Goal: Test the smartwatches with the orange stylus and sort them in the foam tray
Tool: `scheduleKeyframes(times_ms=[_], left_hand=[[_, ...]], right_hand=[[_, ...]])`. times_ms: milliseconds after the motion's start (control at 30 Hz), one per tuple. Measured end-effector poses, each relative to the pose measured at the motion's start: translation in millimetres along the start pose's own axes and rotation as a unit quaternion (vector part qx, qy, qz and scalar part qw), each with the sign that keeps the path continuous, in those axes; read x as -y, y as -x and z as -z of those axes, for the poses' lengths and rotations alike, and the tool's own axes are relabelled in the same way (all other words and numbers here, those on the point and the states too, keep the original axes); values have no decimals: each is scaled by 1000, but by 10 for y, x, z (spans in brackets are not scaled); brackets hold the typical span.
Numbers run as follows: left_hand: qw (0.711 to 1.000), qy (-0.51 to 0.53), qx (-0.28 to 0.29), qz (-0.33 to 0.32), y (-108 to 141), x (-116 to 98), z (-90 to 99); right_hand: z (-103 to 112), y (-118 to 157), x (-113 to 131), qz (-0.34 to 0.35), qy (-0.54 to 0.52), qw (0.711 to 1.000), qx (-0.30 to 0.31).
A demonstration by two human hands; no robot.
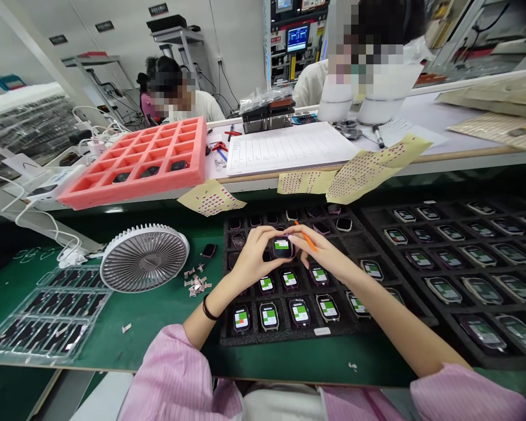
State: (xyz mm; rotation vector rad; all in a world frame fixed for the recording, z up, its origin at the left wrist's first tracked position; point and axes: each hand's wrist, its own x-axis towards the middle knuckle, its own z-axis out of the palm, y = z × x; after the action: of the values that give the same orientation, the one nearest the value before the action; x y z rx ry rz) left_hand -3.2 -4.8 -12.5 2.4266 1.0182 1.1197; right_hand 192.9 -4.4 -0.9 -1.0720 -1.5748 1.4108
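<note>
Between my two hands is a smartwatch body with a lit green and white screen. My left hand grips its left side, thumb below and fingers above. My right hand pinches its right side and also keeps an orange stick-like tool between the fingers, pointing up to the left. Below my hands lies a black foam tray with several watch bodies in its pockets. In the nearest row, a watch shows the same green and white screen. My hands hide some of the middle pockets.
Another black tray of watches is at right. A white round fan, small loose pieces and a clear plastic tray lie left. On the shelf are a pink foam tray and paper sheets. Two or more people sit beyond.
</note>
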Motion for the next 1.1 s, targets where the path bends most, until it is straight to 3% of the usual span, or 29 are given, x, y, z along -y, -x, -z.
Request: scheduleKeyframes(times_ms=[133, 200, 367, 533, 700, 1100], left_hand=[[994, -94, 42, -41, 25, 63, -47], [990, -121, 36, -57, 35, 71, -42], [993, -61, -38, -97, 19, 16, 33], [992, -19, -60, -110, 2, -61, 68], [992, -6, -56, -115, 10, -92, 63], [990, -14, -57, -128, 9, -83, 49]], right_hand=[[-70, 89, 31, -13, 105, 994, 7], [-75, 117, 64, -15, 133, 991, 14], [-8, 99, 145, 17, 26, 998, 56], [25, 57, 140, -5, -85, 990, 111], [16, 41, 84, -15, -139, 984, 112], [-99, 74, 78, -21, -158, 985, 69]])
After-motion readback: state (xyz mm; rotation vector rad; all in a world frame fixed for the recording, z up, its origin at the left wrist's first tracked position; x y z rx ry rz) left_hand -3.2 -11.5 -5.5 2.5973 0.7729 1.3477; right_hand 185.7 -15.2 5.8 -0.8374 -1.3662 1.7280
